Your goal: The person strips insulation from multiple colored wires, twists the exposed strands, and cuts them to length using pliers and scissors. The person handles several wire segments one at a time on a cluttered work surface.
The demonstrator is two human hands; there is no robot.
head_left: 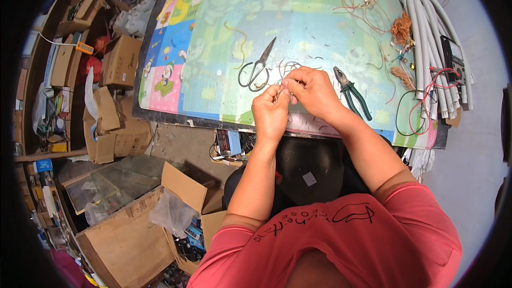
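Wire (291,64): thin, dark, looped; at fingertips, above mat (213,48), between scissors (261,65) and pliers (351,90). Left hand (270,111): thumb and fingers pinched closed, apparently on wire. Right hand (316,92): likewise pinched, fingertips meeting left's; exact hold partly hidden. Judged handling: very light, springy, easily kinked, hard to grip; best held by fingertip pinch near end.

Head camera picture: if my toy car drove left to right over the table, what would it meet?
Curly yellow wire → black scissors → the person's right hand → green-handled pliers → bundle of grey tubes.
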